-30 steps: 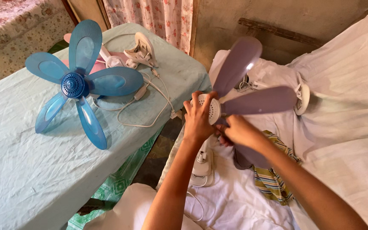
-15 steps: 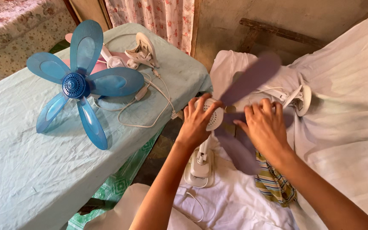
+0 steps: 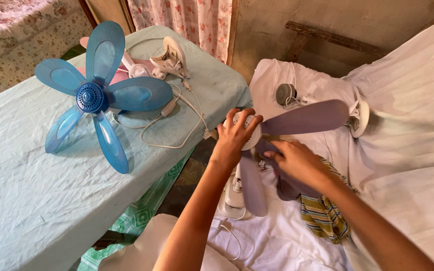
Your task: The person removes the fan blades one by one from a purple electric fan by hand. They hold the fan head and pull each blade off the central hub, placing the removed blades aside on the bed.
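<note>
Soft daylight, sharp, mild edge distortion

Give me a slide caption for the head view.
Left hand grips purple fan hub; right hand touches its blades.

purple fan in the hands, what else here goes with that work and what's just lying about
In hand:
- left hand on the white hub of the purple fan
- right hand on a purple blade by the hub
- the fan's white clip base

Lying about:
- blue fan on the light green table
- white cord
- striped cloth
- white sheet
</note>
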